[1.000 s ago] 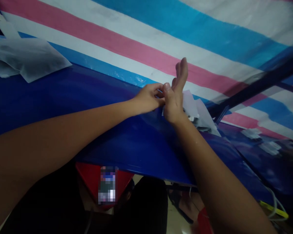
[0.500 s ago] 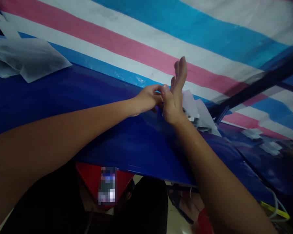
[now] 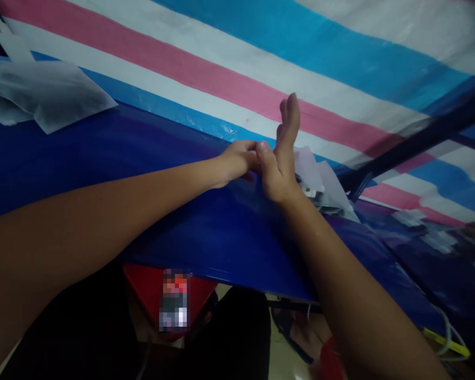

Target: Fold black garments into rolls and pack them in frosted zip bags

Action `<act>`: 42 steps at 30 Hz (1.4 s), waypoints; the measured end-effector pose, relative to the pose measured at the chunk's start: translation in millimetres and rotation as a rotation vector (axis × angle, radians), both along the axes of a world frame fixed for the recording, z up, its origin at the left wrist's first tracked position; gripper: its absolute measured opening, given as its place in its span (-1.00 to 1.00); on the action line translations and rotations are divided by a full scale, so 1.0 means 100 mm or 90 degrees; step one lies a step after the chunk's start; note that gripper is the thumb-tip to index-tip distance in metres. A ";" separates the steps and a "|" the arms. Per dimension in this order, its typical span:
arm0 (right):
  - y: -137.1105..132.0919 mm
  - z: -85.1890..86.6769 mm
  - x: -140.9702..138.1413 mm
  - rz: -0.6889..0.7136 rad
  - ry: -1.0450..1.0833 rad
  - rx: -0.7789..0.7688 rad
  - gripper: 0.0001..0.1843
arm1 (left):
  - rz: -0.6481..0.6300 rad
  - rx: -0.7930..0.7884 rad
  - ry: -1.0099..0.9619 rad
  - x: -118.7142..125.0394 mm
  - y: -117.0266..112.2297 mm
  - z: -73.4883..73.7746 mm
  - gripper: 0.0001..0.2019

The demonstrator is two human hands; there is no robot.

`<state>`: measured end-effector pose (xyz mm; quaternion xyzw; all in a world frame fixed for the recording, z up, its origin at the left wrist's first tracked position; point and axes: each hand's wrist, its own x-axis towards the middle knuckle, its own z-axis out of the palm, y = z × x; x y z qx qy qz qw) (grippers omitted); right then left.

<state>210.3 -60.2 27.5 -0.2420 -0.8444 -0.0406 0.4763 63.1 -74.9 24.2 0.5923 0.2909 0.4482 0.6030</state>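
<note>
Both of my hands meet above the blue table [image 3: 174, 232], in front of the striped sheet. My left hand [image 3: 237, 161] has its fingers bent in against the thumb side of my right hand [image 3: 279, 171]. Its fingertips are partly hidden there, and anything between them does not show. The long fingers of my right hand point up, stretched out, and its thumb stands apart from them beside the left fingers. No object shows in the right palm. Just behind my right hand lie whitish translucent bags [image 3: 332, 187] with something dark in or under them.
A striped plastic sheet [image 3: 221, 68] hangs behind the table. Frosted bags [image 3: 59, 95] lie at the far left. A dark bar [image 3: 411, 140] slants at the right, near small clear packets [image 3: 439, 240]. Below the table edge, a blurred-out phone-like item [image 3: 174, 301] rests on a red stool [image 3: 142, 285].
My hands have shifted very slightly to the left, still together, with the right fingers still pointing up. The colours on the blurred-out item have changed. Part of a hand shows at the right edge.
</note>
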 end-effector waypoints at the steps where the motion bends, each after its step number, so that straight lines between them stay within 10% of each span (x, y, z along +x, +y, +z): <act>1: 0.02 -0.01 0.00 0.011 -0.002 0.004 -0.09 | -0.004 -0.002 -0.004 0.00 -0.01 0.01 -0.92; 42: 0.06 -0.07 -0.01 -0.077 -0.005 -0.046 0.04 | 0.029 0.040 0.071 0.02 -0.10 0.04 -0.91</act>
